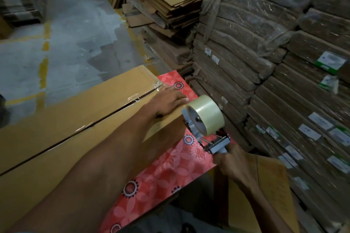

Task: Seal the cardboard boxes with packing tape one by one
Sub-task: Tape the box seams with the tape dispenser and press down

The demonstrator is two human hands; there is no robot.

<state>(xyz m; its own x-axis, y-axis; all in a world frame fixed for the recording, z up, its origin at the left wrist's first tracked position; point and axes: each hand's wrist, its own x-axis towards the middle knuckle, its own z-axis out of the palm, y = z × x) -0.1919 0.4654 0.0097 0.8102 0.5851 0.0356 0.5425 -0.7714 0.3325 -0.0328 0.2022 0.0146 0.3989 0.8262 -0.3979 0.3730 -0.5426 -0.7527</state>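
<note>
Head view: left hand, fingers flat, steadies the box; at 4 o'clock right hand grips tape dispenser.

Dim warehouse light; pale glare on the concrete floor. Motion blur softens the frame edges, with wide-angle bending there.

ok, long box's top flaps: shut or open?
Shut. Both flaps of the box lie flat, meeting at the centre seam, with clear tape glinting over it; the left hand rests flat on top.
</note>
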